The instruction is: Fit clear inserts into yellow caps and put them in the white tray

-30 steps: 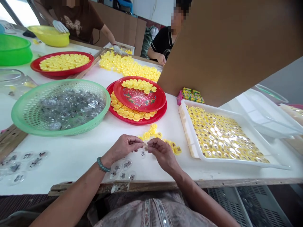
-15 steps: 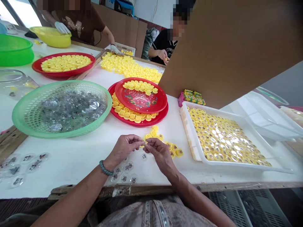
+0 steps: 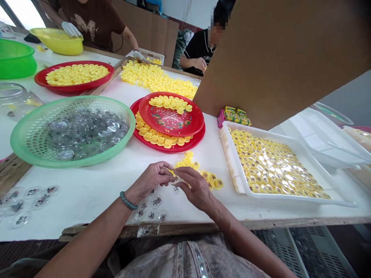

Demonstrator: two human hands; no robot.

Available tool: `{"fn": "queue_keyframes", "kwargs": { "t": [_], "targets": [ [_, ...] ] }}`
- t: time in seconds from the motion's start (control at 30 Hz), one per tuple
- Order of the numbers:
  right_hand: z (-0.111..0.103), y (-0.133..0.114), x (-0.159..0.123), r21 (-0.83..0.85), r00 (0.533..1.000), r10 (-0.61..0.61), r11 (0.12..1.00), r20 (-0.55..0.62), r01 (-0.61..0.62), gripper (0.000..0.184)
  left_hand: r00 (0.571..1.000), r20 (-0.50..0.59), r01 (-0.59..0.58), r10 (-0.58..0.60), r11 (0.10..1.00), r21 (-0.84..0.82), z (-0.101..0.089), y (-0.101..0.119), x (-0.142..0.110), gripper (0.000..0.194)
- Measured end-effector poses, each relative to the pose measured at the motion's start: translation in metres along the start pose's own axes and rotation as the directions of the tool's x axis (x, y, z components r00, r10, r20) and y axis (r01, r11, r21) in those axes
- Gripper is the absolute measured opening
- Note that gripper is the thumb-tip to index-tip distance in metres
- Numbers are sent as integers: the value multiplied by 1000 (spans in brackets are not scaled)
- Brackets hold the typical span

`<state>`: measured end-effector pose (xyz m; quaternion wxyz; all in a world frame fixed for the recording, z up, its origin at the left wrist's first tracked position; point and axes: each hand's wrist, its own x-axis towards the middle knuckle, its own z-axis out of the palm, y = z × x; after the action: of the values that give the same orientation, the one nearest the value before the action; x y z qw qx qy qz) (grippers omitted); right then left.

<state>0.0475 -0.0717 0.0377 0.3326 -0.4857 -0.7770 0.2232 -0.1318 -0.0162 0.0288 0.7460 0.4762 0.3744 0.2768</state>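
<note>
My left hand (image 3: pixel 155 179), with a beaded bracelet (image 3: pixel 128 200) at its wrist, is closed in a pinch. A sliver of a small yellow disc (image 3: pixel 172 172) shows at its fingertips, mostly hidden. Facing it, my right hand (image 3: pixel 196 188) has its fingers stretched out and the thumb apart, close to the left fingertips. Just behind the hands lies a small heap of yellow discs (image 3: pixel 213 178), some bearing dark printed pictures. Clear round pieces with printed pictures (image 3: pixel 157 200) lie on the white table below my left hand.
A green colander (image 3: pixel 17 143) of clear pieces stands left. Red trays (image 3: pixel 199 123) with yellow discs are ahead, another red tray (image 3: pixel 40 79) behind. At right sits a white tray (image 3: pixel 232 185) of printed discs, under a leaning cardboard sheet (image 3: pixel 261 58). Two co-workers (image 3: pixel 100 23) (image 3: pixel 197 50) are across the table.
My right hand's fingers have spread from a pinch, its thumb dropping away. My left hand stays pinched. The view has shifted slightly.
</note>
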Motion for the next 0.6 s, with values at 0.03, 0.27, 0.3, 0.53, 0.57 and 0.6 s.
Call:
{"fn": "queue_keyframes", "kwargs": {
  "t": [0.03, 0.27, 0.3, 0.53, 0.57, 0.6],
  "targets": [
    [-1, 0, -1, -6, 1000, 8, 1000, 14, -8, 32, 1000, 5, 11, -11, 1000, 10, 1, 0, 0, 47],
    [5, 0, -11, -64, 978, 172, 984, 118, -165, 19, 997, 75, 0, -15, 979, 202, 2, 0, -1, 46],
    [5, 0, -13, -86, 975, 191, 980, 116, -181, 19, 999, 21, -43, 39, 963, 267, 1, 0, 0, 40],
    [14, -7, -27, -29, 949, 154, 988, 274, -152, 20, 909, 27, -271, 416, 541, 796, -7, -10, 15, 49],
    [13, -8, -28, -9, 948, 166, 985, 272, -171, 21, 906, 78, -302, 415, 507, 808, -7, -12, 17, 50],
    [13, -8, -28, 4, 950, 188, 981, 248, -195, 21, 908, 109, -317, 406, 491, 811, -7, -13, 19, 48]
  ]
}}
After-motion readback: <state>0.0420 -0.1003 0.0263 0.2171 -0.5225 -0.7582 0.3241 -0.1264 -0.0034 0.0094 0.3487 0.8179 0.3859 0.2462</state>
